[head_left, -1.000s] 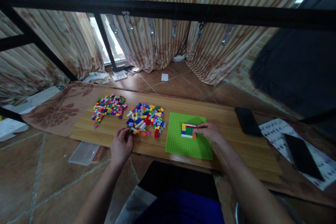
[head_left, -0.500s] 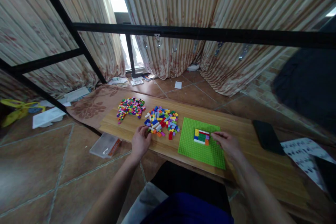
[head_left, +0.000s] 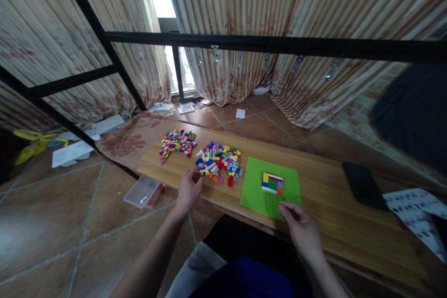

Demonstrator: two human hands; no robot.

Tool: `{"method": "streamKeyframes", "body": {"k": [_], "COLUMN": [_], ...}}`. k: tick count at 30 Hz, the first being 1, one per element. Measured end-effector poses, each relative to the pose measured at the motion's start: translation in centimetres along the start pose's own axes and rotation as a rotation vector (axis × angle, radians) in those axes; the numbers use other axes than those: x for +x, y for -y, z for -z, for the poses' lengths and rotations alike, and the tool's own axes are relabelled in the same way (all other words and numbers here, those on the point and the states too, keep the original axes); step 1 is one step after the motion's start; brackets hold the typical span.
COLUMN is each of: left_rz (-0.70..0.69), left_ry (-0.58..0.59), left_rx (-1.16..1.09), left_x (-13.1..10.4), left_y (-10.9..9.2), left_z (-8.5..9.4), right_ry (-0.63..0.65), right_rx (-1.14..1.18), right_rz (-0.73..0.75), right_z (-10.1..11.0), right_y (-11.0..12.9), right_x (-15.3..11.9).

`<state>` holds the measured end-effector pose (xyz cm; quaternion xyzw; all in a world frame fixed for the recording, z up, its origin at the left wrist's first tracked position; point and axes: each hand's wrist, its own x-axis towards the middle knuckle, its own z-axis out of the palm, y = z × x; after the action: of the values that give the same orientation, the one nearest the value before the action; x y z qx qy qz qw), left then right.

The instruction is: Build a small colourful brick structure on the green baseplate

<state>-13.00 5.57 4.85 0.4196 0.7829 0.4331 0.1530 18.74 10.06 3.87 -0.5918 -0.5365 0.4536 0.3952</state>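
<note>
Curled right hand (head_left: 303, 232) at baseplate (head_left: 252, 192)

The green studded baseplate (head_left: 251, 191) lies flat on the worktop (head_left: 328, 200), its near side close to the worktop's near edge. Around its middle sits a small rectangle of bricks (head_left: 273, 185): yellow and blue on the left, white along the near side, orange at the near right corner, red and white along the far side, dark green within. Left of the baseplate, a loose pile of mixed-colour bricks (head_left: 220, 163) spreads out.
</note>
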Motion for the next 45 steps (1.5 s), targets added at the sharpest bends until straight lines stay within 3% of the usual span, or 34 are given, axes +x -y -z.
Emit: {"method": "streamKeyframes", "body": {"k": [6, 9, 11, 15, 23, 30, 39, 45], "left_rz": [0.363, 0.515, 0.537, 0.5, 0.35, 0.225, -0.038, -0.12], "left_ry": [0.316, 0.499, 0.587, 0.632, 0.61, 0.522, 0.552, 0.537], "left_rx": [-0.665, -0.798, -0.817, -0.796, -0.913, -0.783, -0.691, -0.531], "left_x": [-2.8, -4.9, -6.1, -7.2, -8.4, -9.3, -9.6, -9.7], "left_y": [-3.3, -5.5, -6.7, -8.0, -7.9, -9.2, -9.7, -10.2], "left_z": [1.3, 1.4, 1.2, 1.0, 0.4, -0.4, -0.2, -0.1], "right_ry": [0.18, 0.299, 0.375, 0.409, 0.232, 0.229, 0.335, 0.331], "right_rx": [-0.117, -0.166, -0.172, -0.116, 0.273, 0.25, 0.151, 0.138], "right_rz": [0.229, 0.412, 0.53, 0.588, 0.177, 0.251, 0.334, 0.312], "right_z": [-3.3, -5.3, -6.2, -6.9, -7.1, -6.8, -4.8, -4.6], "right_y": [3.6, 6.5, 7.9, 8.4, 6.1, 5.6, 7.5, 8.0], "right_x": [-2.9, -3.6, -3.8, -4.0, -5.7, -5.9, -5.7, -5.8]}}
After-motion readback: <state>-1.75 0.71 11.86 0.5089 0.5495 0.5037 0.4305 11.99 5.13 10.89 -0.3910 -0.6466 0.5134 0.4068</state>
